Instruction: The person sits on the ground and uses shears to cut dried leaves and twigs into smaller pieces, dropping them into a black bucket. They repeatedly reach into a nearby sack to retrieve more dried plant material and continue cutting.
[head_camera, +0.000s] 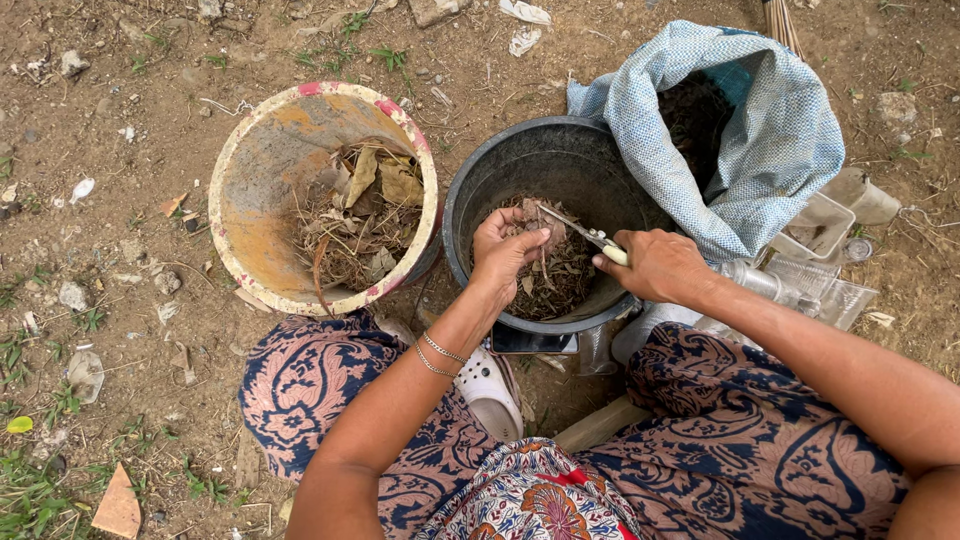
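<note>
Two buckets stand on the bare ground in front of my knees, and I take the black bucket (500, 180) as my mark for everything else. My left hand (505, 250) reaches over its near rim, fingers curled and pinching a small bunch of dry leaves (545, 240) just above the heap inside. My right hand (655, 265) sits at the near right edge of that bucket, closed around the pale handles of a pair of scissors (585, 232), whose blades point left toward the bunch and look parted. I judge I am in the middle of cutting dry leaves into small bits that drop into the black bucket. The next cut calls for the blades to close on the leaves beyond my fingertips, with the bunch held firm and low so the pieces land inside.

Inside the black bucket lies a shallow heap of brown chopped leaf and twig, well below the rim. Left of it, nearly touching, the worn yellow bucket (265, 190) with a red-flecked rim holds whole dry leaves, stalks and straw. Behind the black bucket and to its right, leaning against it, a blue woven sack (770, 130) gapes open on something dark; I cannot tell what. Right of the black bucket lie clear plastic containers (820, 225), seemingly empty.
</note>
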